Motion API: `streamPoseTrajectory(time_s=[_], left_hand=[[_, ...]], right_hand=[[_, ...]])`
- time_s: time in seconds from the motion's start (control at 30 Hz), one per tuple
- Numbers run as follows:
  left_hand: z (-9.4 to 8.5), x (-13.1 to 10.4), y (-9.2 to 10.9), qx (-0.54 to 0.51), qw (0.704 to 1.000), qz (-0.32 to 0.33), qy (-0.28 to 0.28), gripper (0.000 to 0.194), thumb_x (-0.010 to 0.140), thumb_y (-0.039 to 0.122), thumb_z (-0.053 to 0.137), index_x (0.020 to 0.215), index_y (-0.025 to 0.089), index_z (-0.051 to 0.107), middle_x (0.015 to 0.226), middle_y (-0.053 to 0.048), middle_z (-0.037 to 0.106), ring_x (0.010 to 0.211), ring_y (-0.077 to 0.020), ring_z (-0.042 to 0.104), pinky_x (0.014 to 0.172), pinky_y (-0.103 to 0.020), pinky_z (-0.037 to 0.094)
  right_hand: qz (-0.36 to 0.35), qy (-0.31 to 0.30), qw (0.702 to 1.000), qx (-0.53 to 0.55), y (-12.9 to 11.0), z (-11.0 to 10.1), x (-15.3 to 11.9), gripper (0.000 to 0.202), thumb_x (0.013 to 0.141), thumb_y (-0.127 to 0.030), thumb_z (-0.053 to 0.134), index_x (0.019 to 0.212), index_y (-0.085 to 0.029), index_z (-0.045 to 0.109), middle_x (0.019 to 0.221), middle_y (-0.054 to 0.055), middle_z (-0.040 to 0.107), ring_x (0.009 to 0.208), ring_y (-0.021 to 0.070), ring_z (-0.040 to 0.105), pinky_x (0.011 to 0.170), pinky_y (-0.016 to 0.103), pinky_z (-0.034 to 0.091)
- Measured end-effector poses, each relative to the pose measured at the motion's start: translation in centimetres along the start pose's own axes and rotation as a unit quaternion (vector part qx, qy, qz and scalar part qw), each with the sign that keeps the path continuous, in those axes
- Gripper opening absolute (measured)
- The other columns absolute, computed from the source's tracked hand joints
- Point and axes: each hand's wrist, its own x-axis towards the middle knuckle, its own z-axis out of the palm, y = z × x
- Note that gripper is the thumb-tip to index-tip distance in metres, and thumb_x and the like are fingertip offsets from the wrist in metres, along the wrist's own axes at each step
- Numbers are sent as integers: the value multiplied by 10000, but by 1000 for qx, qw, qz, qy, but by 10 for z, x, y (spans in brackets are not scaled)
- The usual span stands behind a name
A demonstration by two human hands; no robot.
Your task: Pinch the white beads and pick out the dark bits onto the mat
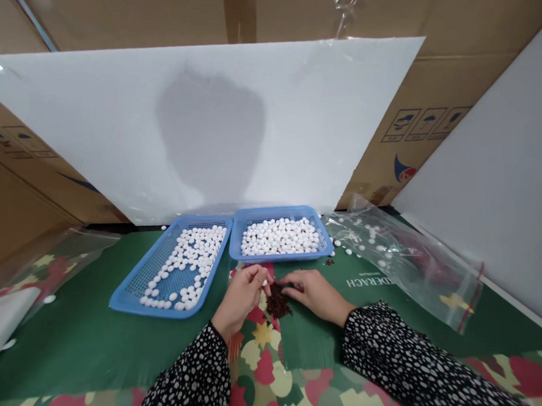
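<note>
My left hand (246,293) is closed, pinching a small white oval piece (264,283) between thumb and fingertips. Just below it lies a small heap of dark brown shreds (278,305) on the patterned strip of the table cover. My right hand (315,292) reaches in from the other side, thumb and forefinger bent together at the heap's upper edge; the bits between them are too small to make out singly. Behind the hands, a blue basket (278,258) holds many white pieces (280,236), some with reddish-brown marks. Another blue basket (135,308), at the left, holds more white pieces (195,250).
A clear zip bag (422,267) with white pieces in it lies at the right, several loose pieces beside it. Another clear bag (67,255) and a white object (11,317) are at the far left. White board (293,122) and cardboard (383,92) stand behind.
</note>
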Motion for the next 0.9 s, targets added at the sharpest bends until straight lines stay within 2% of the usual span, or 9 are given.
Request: streamPoseTrajectory(time_s=[0.13,0.23,0.33,0.47,0.57,0.67,0.9], left_hand=[[-1,0,-4,-38,998,-35,22,505,795,658,578,729,158,590,535,66,381,421,-54,215,418,-217,127],[-1,-2,-4,-105,993,-56,16,475,785,625,627,743,153,596,575,66,342,473,-62,249,444,-201,210],[-2,-4,1,-125,990,-60,-5,414,777,560,679,833,153,623,619,58,370,501,-66,269,453,-200,226],[-1,-4,5,-76,997,-26,-4,358,746,484,733,865,168,614,674,50,459,485,-54,253,447,-214,175],[0,0,0,-63,998,-15,11,334,728,459,744,818,159,629,676,28,529,507,-68,343,471,-223,197],[2,2,-7,-73,997,-15,13,309,709,404,765,849,144,673,672,3,585,562,-98,437,510,-231,241],[5,1,-5,-127,992,-19,-5,335,682,351,807,902,138,670,733,-29,650,663,-128,526,546,-222,296]], right_hand=[[14,8,1000,-26,-4,2,1,93,859,-189,651,878,-218,736,715,20,627,643,172,535,604,261,352],[33,16,999,-10,-4,1,2,63,827,-168,672,805,-205,719,649,-7,567,590,150,487,565,247,315],[48,24,998,27,-1,-1,1,56,803,-162,673,787,-202,709,598,-33,502,558,136,450,550,240,295],[73,28,991,107,3,-7,-2,66,828,-240,658,792,-195,690,577,-42,483,539,131,425,537,240,292],[76,31,987,140,0,-11,-3,100,859,-278,629,808,-200,667,585,-40,483,552,138,423,542,245,298],[64,31,989,127,-8,-13,-3,90,872,-256,611,806,-209,650,579,-43,471,554,141,421,554,252,296],[70,57,973,211,-24,-6,-3,139,894,-323,609,837,-199,637,592,-53,432,560,131,373,544,248,278]])
